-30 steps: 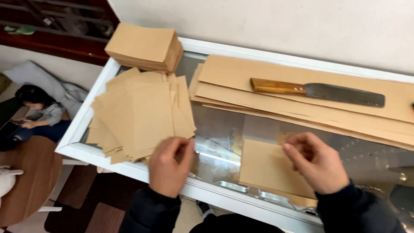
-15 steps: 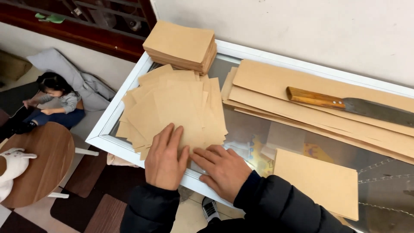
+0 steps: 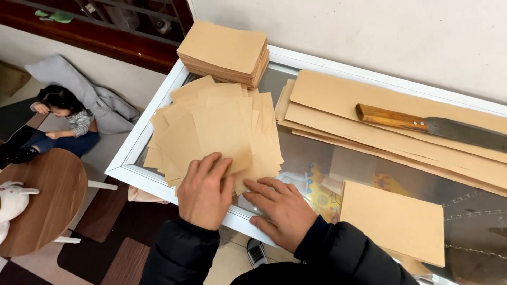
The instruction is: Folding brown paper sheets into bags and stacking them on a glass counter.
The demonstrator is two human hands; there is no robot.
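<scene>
A fanned spread of brown paper sheets [image 3: 211,126] lies on a glass-topped counter with a white frame [image 3: 127,158]. My left hand [image 3: 205,191] rests flat on the near edge of the spread, fingers apart. Beside it, my right hand [image 3: 280,208] lies flat with its fingertips touching the spread's lower right corner. Neither hand grips anything. A single brown sheet [image 3: 393,221] lies to the right of my right hand.
A neat stack of brown sheets [image 3: 224,53] sits at the counter's far left corner. Long brown paper strips [image 3: 380,137] lie along the wall, with a wooden-handled knife [image 3: 433,126] on them. Below left, a person [image 3: 63,116] sits on the floor by a round wooden table [image 3: 42,200].
My right hand left the single sheet on the right and came over beside my left hand on the fanned spread. The view shifted left.
</scene>
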